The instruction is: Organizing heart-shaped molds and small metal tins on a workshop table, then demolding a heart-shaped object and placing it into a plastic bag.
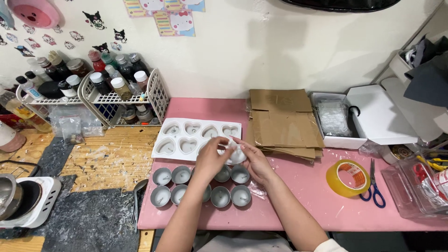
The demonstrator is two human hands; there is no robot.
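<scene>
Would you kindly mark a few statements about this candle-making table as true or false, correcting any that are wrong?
1. Both hands, left hand and right hand, meet over the white heart-shaped mould. True.
2. The small metal cups stand in two rows on the pink mat. True.
3. The roll of yellow tape lies left of the mould. False: it lies to the right, beside the blue-handled scissors.
4. The flattened cardboard stands upright against the wall. False: it lies flat on the mat.
5. Bottles fill the white wire rack. True.
</scene>
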